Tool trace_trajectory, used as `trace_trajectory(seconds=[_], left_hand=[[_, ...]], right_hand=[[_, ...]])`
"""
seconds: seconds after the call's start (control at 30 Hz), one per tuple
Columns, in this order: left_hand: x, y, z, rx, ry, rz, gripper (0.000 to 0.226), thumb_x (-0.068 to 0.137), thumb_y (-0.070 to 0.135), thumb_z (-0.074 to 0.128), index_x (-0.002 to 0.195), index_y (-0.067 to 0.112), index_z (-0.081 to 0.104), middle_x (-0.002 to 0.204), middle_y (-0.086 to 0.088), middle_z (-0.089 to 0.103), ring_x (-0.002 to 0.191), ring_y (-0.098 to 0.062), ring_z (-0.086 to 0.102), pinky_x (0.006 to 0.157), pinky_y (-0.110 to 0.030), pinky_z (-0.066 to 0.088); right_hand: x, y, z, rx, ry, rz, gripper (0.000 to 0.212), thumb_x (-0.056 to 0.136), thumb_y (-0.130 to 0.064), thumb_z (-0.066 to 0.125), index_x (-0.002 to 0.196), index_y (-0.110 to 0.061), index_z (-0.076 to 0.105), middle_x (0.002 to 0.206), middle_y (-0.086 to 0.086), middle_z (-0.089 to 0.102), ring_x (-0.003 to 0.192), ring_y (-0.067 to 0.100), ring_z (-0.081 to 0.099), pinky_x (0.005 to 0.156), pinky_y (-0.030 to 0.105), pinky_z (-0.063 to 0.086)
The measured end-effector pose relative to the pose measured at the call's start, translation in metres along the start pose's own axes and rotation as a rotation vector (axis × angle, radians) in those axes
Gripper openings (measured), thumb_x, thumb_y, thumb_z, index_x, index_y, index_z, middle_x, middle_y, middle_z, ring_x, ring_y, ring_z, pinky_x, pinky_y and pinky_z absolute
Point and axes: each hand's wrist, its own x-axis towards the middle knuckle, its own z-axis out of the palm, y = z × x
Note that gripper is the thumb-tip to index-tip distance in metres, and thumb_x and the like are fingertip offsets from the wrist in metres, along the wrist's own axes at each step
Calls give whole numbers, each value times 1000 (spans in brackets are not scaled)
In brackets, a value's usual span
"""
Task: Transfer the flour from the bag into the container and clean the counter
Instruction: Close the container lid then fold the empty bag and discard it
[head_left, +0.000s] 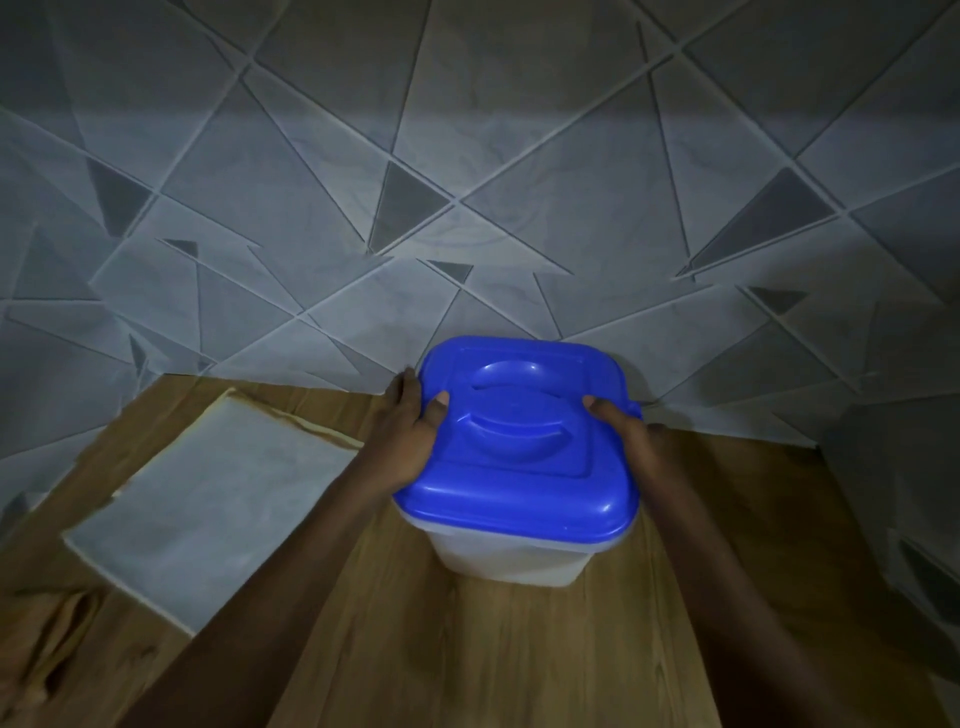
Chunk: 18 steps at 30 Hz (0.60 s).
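Note:
A translucent plastic container (511, 556) with a blue lid (519, 483) stands on the wooden counter (467, 649) near the wall. My left hand (410, 431) grips the lid's left side, thumb on top. My right hand (623, 431) grips the right side the same way. A flat grey-white sheet, perhaps the flattened bag (208, 499), lies on the counter to the left of the container. I cannot tell what is inside the container.
A crumpled brown piece of paper or cloth (52, 639) lies at the counter's front left. The patterned grey wall (467, 208) rises right behind the container and wraps around on the right side (893, 493).

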Motion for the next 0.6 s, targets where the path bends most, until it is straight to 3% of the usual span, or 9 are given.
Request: trace_trajectory(seconds=[0.07,0.13,0.17,0.23,0.3,0.33,0.43,0.53,0.6], left_hand=[[1,-3,0,19,-6,12,76,102,59,33,161,22,4,169,1,4,155,-21,10,126,-40,12],[4,-6,1,19,-12,11,77,101,60,32,161,21,4,169,1,5,155,-21,11,126,-40,13],[4,-7,1,18,-13,7,77,101,61,32,161,21,4,169,1,6,155,-22,12,126,-41,14],[4,-7,2,3,-10,5,78,101,61,32,161,22,2,169,1,4,155,-22,11,126,-43,14],[4,-7,2,-13,-8,7,78,101,61,32,161,22,1,169,1,3,155,-21,10,126,-43,13],[4,-7,2,-12,-9,7,78,101,61,32,161,22,1,169,1,3,155,-21,10,126,-42,14],[4,-8,3,3,-15,6,80,100,63,32,161,22,0,169,1,3,155,-21,11,126,-43,15],[4,-7,2,1,-12,0,80,100,63,31,161,22,0,169,2,3,155,-21,13,125,-41,15],[2,-5,3,3,5,-6,79,101,60,33,161,20,1,169,1,4,154,-21,14,125,-36,14]], right_hand=[[-1,0,3,128,-141,36,53,77,-41,80,122,-15,69,115,11,74,106,33,70,102,50,50],[-3,-2,2,119,-161,54,51,79,-41,78,122,-14,69,115,12,74,104,32,71,98,47,53],[-4,-3,1,67,-98,56,56,73,-48,81,117,-15,70,110,11,75,99,31,72,93,45,56],[-5,-4,0,-200,192,30,73,54,-70,83,102,-16,70,97,5,73,89,25,71,82,37,57],[-10,-4,1,-496,457,-70,90,49,-83,75,105,-13,65,104,6,68,95,25,66,80,33,51],[-12,-5,2,-569,490,-114,94,54,-83,73,112,-10,62,113,9,63,102,28,62,84,34,48],[-15,-11,5,-596,410,-150,96,69,-75,70,130,-4,49,131,16,50,117,34,54,97,40,47],[-13,-17,8,-614,276,-110,117,66,-83,54,144,2,34,142,20,49,123,37,54,102,48,47],[-12,-21,11,-709,263,-92,110,79,-79,50,147,5,27,144,23,48,125,39,53,103,47,46]])
